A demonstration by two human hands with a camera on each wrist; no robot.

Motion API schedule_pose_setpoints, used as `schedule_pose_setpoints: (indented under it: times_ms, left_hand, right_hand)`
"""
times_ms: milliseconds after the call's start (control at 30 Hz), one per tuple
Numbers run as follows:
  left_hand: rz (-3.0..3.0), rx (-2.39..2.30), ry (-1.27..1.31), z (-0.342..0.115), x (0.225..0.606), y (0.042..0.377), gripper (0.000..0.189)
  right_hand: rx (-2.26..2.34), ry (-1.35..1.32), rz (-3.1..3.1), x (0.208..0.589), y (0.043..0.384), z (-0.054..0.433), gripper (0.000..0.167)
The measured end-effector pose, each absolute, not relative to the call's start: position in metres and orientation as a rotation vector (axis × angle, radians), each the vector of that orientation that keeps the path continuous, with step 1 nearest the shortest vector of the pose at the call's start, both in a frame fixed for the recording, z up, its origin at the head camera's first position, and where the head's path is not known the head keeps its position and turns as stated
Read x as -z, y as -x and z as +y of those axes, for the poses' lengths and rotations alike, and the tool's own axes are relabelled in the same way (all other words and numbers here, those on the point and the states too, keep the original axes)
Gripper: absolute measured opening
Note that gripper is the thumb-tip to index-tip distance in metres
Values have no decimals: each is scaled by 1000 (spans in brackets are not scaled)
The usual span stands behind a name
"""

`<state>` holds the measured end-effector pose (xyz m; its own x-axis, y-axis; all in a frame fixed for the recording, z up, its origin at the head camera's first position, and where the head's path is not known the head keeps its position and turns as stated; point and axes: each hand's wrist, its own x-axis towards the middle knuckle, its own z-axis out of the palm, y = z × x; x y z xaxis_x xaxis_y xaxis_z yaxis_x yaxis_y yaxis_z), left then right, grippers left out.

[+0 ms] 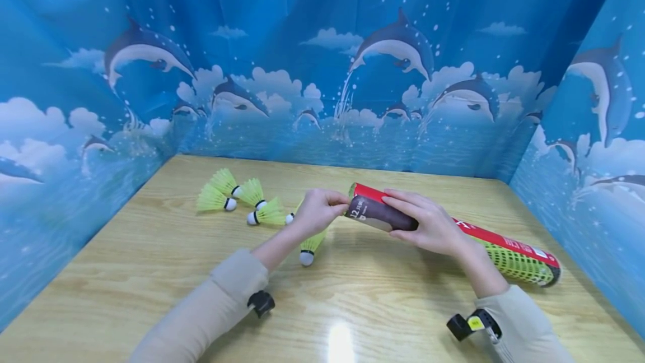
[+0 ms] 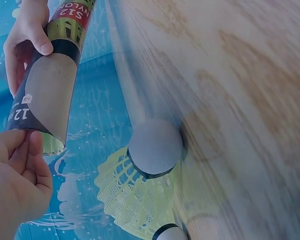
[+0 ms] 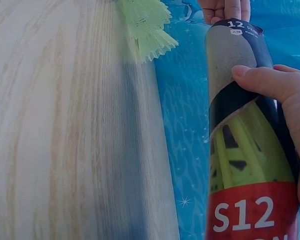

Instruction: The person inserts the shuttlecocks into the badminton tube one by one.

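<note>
A long shuttlecock tube [image 1: 380,212], printed red, black and grey with a see-through part showing yellow-green shuttlecocks, slants across the right side. My right hand [image 1: 428,223] grips it near its left end, thumb on the near side, as the right wrist view shows. At the tube's open mouth my left hand [image 1: 319,212] has thumb and fingers pinched together. Beside those fingers, the yellow-green skirt of a shuttlecock [image 2: 52,144] shows at the rim; the pinch seems to be on its edge, though the fingertips are partly hidden.
Several loose yellow-green shuttlecocks [image 1: 267,213] with white heads lie on the wooden table [image 1: 151,262], left of the tube. One shuttlecock [image 1: 312,245] lies partly behind my left forearm. A blue dolphin-print curtain [image 1: 282,43] encloses the back and sides.
</note>
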<state>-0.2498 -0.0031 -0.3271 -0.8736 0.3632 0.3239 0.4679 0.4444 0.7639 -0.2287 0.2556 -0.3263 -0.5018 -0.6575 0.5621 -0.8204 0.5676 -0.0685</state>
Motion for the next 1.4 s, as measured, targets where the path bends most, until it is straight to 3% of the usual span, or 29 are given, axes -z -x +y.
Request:
schedule_pose_setpoints:
  times_ms: [233, 433, 733, 1067, 1400]
  left_hand:
    - [-2649, 1424, 824, -6, 324, 248, 15]
    - [-2697, 1429, 908, -13, 322, 249, 18]
    - [-2737, 1534, 849, -30, 319, 252, 22]
    - [-2850, 1330, 809, -60, 314, 256, 25]
    - [-2966, 1277, 771, -80, 330, 267, 29]
  right_hand:
    - [-447, -1173, -2353, 327, 227, 256, 77]
    - [-438, -1182, -2381, 327, 227, 256, 62]
    - [-457, -1194, -2313, 327, 229, 255, 63]
    - [-435, -1183, -2335, 328, 228, 257, 64]
    - [-431, -1173, -2370, 328, 227, 259, 65]
